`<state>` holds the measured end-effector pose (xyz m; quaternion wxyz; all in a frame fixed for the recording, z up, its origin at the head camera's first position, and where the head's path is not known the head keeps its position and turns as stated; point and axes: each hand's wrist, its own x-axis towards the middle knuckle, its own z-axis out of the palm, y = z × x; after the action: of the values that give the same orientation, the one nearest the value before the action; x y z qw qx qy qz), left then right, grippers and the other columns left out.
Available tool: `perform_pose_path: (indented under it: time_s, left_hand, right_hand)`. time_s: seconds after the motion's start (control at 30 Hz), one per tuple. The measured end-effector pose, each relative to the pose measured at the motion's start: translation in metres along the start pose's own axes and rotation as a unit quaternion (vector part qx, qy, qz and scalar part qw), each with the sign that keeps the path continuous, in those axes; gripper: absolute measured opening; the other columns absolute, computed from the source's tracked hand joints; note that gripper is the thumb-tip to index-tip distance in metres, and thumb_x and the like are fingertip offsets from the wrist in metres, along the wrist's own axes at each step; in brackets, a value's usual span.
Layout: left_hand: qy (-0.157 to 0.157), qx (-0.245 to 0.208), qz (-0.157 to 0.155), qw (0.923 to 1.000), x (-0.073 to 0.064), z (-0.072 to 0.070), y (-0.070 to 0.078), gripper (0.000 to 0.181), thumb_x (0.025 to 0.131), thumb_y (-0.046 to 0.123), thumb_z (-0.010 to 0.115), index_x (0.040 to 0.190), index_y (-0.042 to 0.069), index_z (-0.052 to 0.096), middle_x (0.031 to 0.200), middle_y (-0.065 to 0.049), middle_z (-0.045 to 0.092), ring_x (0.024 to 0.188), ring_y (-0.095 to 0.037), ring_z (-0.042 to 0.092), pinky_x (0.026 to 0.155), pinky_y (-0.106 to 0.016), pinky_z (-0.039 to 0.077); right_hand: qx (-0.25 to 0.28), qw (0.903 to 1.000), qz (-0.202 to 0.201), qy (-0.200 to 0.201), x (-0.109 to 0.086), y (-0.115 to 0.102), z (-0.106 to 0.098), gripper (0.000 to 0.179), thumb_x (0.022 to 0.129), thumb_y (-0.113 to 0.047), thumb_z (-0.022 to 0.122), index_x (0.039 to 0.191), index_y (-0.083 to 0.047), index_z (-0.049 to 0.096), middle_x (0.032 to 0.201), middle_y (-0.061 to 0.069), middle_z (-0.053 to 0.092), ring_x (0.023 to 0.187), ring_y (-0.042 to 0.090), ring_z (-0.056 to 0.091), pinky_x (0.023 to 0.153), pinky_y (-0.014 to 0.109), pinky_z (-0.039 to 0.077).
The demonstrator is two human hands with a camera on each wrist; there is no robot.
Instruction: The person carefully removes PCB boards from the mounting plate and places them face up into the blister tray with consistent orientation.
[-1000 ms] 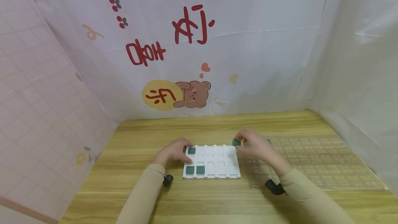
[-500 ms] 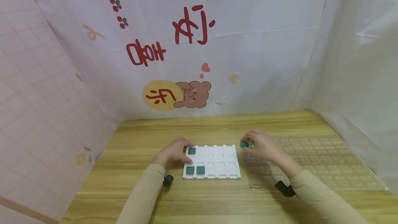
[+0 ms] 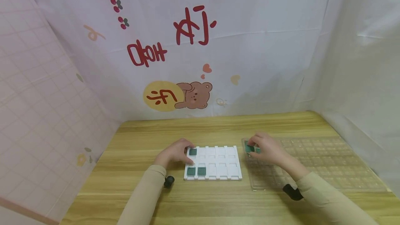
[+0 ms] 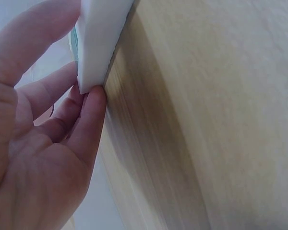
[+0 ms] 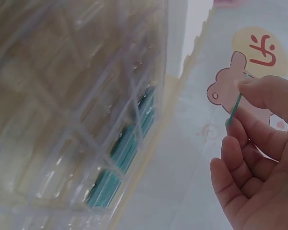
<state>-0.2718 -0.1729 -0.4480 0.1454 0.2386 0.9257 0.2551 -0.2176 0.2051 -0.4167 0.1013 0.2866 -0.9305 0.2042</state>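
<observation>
My left hand [image 3: 176,151] grips the left edge of a white compartment tray [image 3: 222,169]. In the left wrist view its fingers [image 4: 89,122] press at the corner of the tray's wall [image 4: 98,45]. Small green circuit boards lie in the tray: one at the back left [image 3: 193,151], and two in the front row, a left one [image 3: 191,171] and its neighbour [image 3: 201,171]. Over the near-left corner of a clear plastic tray [image 3: 259,181], my right hand [image 3: 270,149] pinches a green circuit board [image 5: 235,106] between thumb and fingers, edge-on in the right wrist view.
Several more green boards [image 5: 120,155] sit in compartments along one edge of the clear tray. It spreads across the right side of the wooden table [image 3: 200,204]. A printed white cloth [image 3: 265,44] hangs behind the table.
My right hand has moved right with the pinched circuit board, from the white tray's back right corner to over the clear tray. The left hand and white tray have stayed put.
</observation>
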Motion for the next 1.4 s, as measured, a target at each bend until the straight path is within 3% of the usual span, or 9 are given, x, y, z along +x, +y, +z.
perform_pose_path:
  time_s: [0.53, 1.4]
  left_hand:
    - [-0.003, 0.000, -0.004, 1.0000, -0.003, -0.002, 0.004, 0.061, 0.070, 0.023, 0.091, 0.122, 0.004, 0.065, 0.117, -0.005, 0.057, 0.106, -0.021, 0.051, 0.099, -0.041, 0.042]
    - [0.000, 0.001, 0.007, 1.0000, -0.002, -0.001, 0.002, 0.063, 0.068, 0.023, 0.092, 0.121, 0.004, 0.066, 0.120, -0.006, 0.057, 0.110, -0.023, 0.051, 0.100, -0.042, 0.042]
  right_hand:
    - [-0.076, 0.9967, -0.009, -0.025, -0.010, 0.010, 0.010, 0.023, 0.073, -0.017, 0.085, 0.091, -0.012, 0.071, 0.090, -0.003, 0.062, 0.080, 0.016, 0.059, 0.070, 0.036, 0.051]
    - [-0.093, 0.9935, -0.017, -0.064, -0.015, 0.015, 0.018, 0.024, 0.072, -0.014, 0.087, 0.089, -0.013, 0.070, 0.089, -0.005, 0.060, 0.086, 0.019, 0.058, 0.074, 0.036, 0.052]
